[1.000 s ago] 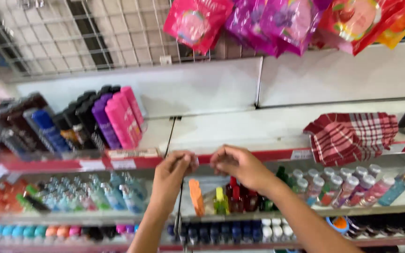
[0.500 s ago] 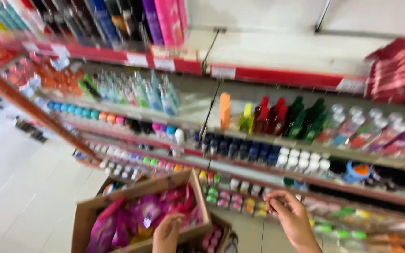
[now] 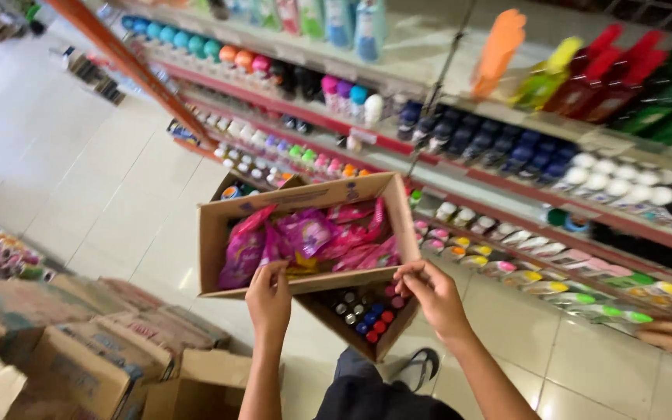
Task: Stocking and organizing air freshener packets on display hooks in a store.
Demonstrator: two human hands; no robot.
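A shop aisle with a pale tiled floor (image 3: pixel 79 179). Brown cardboard cartons (image 3: pixel 95 350) sit low at left. The left hand (image 3: pixel 268 299) pinches the near rim of an open cardboard box of pink and purple sachets (image 3: pixel 305 237), steadying it atop a smaller box of capped bottles (image 3: pixel 363 311). The right hand (image 3: pixel 429 292) grips the rim's right corner, fingers curled. Red-edged shelves of colourful bottles (image 3: pixel 554 148) run along the right.

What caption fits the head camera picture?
Left hand and right hand grip an open brown cardboard box of pink and purple packets.
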